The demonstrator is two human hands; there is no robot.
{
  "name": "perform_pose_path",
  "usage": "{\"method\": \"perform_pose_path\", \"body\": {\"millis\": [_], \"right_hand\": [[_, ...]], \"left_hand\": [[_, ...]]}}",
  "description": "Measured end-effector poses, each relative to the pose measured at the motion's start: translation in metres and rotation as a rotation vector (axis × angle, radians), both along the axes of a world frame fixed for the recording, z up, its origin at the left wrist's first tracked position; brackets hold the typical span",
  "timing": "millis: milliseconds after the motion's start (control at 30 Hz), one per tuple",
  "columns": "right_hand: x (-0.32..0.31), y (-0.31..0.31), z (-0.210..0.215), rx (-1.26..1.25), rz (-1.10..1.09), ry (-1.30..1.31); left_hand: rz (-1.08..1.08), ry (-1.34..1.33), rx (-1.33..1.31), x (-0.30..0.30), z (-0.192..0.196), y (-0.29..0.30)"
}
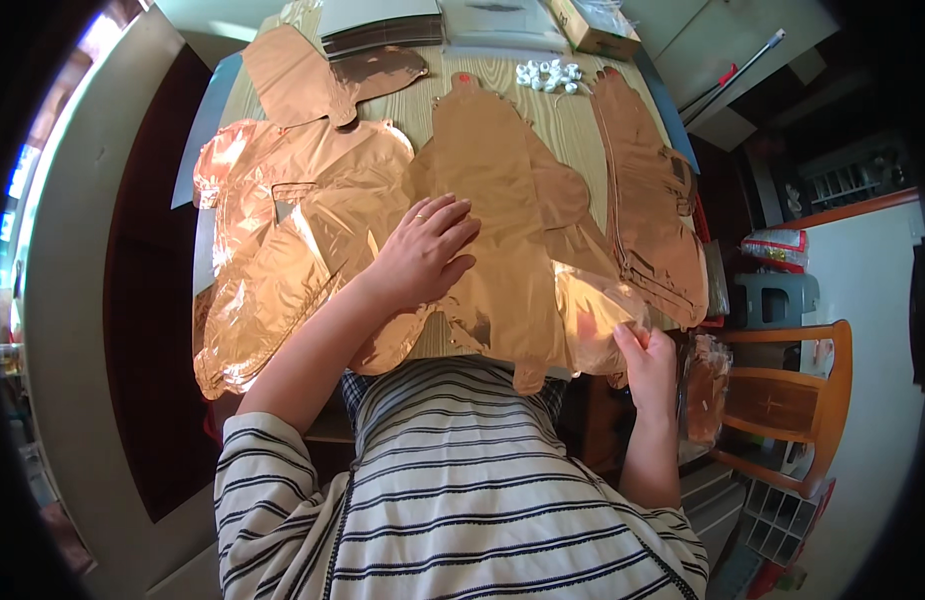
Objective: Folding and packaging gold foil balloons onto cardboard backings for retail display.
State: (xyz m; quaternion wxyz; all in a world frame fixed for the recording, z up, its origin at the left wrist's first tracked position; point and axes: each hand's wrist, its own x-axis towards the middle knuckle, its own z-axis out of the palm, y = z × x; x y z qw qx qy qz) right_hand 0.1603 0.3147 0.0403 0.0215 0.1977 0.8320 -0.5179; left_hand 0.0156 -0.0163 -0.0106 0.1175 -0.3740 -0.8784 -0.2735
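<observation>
From my remote view I count at least four copper foil balloons [312, 190] on the table [577, 130]; the middle balloon [487, 165] lies under the left hand [427, 245], fingers loosely spread, while the right hand [647, 358] pinches its lower-right edge.

Lobed copper foil shape [485, 165] — lying flat, lightly creased.
</observation>
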Motion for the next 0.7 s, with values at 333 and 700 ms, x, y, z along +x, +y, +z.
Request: {"method": "perform_pose_path", "body": {"millis": [333, 700], "right_hand": [[0.014, -0.014, -0.020, -0.115, -0.012, 0.114], [0.009, -0.011, -0.019, -0.135, -0.061, 0.104]], "left_hand": [[0.003, 0.003, -0.020, -0.009, 0.003, -0.007], [0.052, 0.018, -0.044, -0.004, 0.004, -0.006]]}}
